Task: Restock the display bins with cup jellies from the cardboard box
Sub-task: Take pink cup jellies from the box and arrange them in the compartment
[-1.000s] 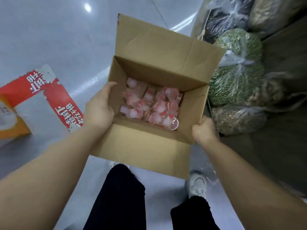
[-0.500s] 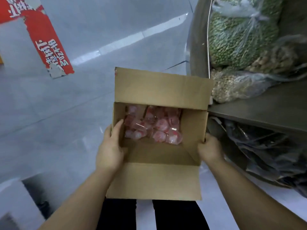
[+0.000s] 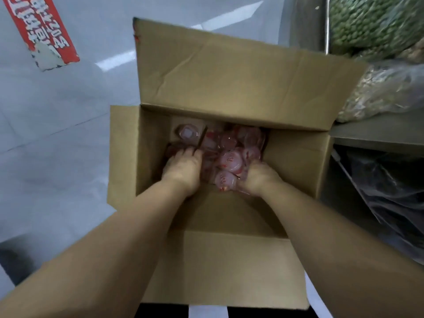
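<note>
Cardboard box (image 3: 229, 260): stood open on the floor, flaps spread, with both forearms reaching down into it.
Cup jellies (image 3: 230, 160): lay in a loose pink heap on the box bottom, between the two hands and just beyond their fingers; one cup (image 3: 188, 133) sat apart, just past the left fingers.
Left hand (image 3: 183, 167): was down among the cups, back of the hand upward; its fingers curled under toward the heap, but whether they gripped a cup could not be told.
Right hand (image 3: 258, 175): was at the heap's other side, fingers tucked beneath and hidden, touching the cups; its grip could not be told either.
Key relation: the heap lay between the hands and slightly ahead, about equally near each, so a two-handed scoop inward looked the likely move; the round cups gave no long axis.
Display bins: not in view.
Shelf (image 3: 376, 134): stood beside the box, carrying bagged dry goods (image 3: 376, 26).
</note>
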